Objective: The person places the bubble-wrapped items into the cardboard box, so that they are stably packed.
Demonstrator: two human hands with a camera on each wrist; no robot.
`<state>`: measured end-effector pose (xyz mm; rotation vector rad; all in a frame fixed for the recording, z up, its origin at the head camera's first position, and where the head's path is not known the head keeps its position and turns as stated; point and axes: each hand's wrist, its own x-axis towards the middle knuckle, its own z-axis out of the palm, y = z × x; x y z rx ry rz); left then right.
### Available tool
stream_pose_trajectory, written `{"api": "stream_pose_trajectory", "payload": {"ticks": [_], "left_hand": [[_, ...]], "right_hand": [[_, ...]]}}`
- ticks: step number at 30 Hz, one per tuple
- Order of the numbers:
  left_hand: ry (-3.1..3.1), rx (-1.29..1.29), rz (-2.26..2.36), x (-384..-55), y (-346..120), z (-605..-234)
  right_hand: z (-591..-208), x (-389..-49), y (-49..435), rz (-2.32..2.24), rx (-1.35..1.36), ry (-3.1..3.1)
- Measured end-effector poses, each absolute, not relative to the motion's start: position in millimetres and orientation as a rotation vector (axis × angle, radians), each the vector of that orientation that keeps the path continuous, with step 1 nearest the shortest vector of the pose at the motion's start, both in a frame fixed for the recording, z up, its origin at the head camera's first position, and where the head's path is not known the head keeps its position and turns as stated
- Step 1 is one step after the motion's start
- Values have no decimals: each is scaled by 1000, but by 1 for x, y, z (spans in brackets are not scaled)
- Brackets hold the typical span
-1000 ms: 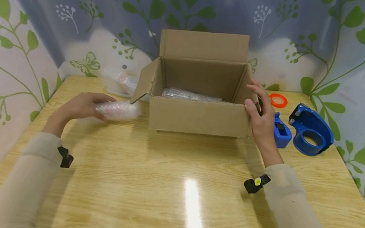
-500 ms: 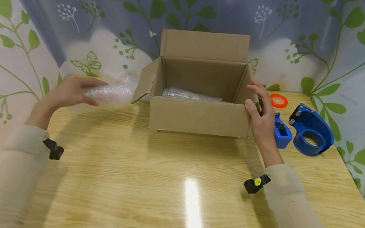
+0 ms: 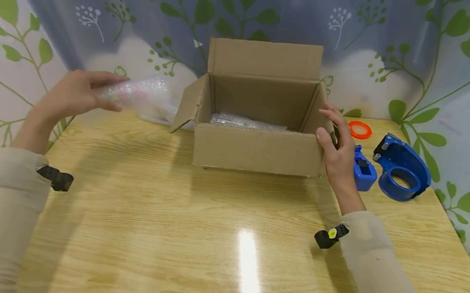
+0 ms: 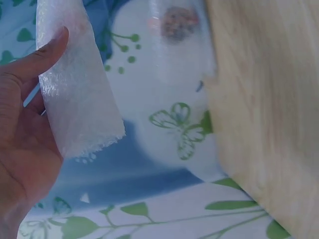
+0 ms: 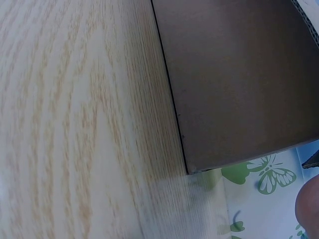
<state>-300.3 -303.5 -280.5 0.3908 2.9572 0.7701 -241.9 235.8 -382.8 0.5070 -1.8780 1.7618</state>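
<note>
My left hand (image 3: 70, 95) grips a bubble-wrapped package (image 3: 137, 92), raised off the table at the back left. Pinkish contents show faintly through the wrap. Seen from the left wrist, the thumb lies across the package (image 4: 82, 99) and its lower end sticks out beyond the palm. An open cardboard box (image 3: 259, 153) stands at the middle, and my right hand (image 3: 340, 148) holds its right wall at the front corner. Bubble wrap (image 3: 245, 123) lies inside the box; what it covers cannot be told. From the right wrist, the box wall (image 5: 244, 84) fills much of the view.
Beyond the box's left flap (image 3: 187, 103) lies another clear-wrapped package (image 4: 177, 40). Right of the box are a small blue tape dispenser (image 3: 363, 172), a larger blue tape dispenser (image 3: 401, 175) and an orange ring (image 3: 359, 130). A patterned cloth surrounds the wooden table (image 3: 183, 241).
My left hand has moved left and away from me, lifting the bubble-wrapped package off the table. My right hand and the box stay where they were.
</note>
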Motion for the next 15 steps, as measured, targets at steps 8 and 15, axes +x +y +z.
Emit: {"api": "stream_pose_trajectory", "payload": {"ticks": [8,15], "left_hand": [[3018,413,780,-301,-283,-256],[2987,441,794,-305,-248,-231]], "right_hand": [[-384,-242,236,1763,510,-1881],[-383,-242,236,1745,512,-1884]]}}
